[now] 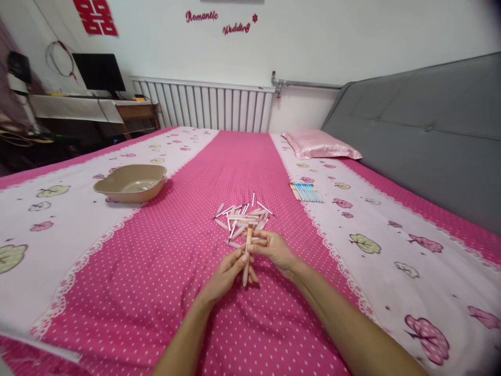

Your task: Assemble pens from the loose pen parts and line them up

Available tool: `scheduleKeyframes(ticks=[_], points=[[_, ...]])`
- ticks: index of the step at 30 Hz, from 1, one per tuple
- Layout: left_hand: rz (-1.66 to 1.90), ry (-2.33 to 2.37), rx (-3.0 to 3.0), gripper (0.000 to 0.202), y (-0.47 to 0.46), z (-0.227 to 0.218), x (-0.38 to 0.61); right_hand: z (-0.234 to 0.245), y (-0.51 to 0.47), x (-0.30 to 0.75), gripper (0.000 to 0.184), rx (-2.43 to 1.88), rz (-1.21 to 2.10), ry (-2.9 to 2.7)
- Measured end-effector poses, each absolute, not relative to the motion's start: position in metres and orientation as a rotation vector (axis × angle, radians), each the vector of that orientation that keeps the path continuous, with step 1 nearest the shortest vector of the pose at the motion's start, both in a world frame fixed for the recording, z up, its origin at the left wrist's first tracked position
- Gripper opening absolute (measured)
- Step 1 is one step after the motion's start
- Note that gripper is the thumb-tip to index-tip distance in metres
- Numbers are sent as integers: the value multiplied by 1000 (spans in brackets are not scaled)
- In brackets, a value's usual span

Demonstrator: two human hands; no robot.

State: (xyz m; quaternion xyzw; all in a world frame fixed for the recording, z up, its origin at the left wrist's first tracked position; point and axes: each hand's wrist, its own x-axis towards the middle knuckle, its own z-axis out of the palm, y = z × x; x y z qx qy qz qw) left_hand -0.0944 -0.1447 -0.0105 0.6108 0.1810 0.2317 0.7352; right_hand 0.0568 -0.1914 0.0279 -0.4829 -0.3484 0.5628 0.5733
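Both my hands meet over the pink dotted bedspread [176, 292]. My left hand [226, 274] and my right hand [274, 248] are closed around one tan pen [247, 254], held nearly upright between the fingertips. Just beyond the hands lies a loose pile of pens [242, 216], white and tan, scattered on the bed. A neat row of blue and tan pens [306, 191] lies further right, on the white flowered strip.
A tan plastic basin [132, 183] sits on the bed at the left. A pink pillow [319, 144] lies at the far right by the grey headboard [422, 130]. A radiator [203, 107] and a desk with a monitor [99, 73] stand behind.
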Motion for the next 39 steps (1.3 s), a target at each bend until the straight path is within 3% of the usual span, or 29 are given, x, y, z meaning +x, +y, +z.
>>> scheduleKeyframes(ticks=[13,34,39], points=[[524,358,1301,34,-145,-10,-94,29,-194,52,55,-1117,1337,-826],[464,330,1128,33,-142,-7,-102,28,-195,52,31,-969,1360,-968],[393,256,1092,35,-139,-12,-106,32,-199,50,39,-903,1434,-1025]])
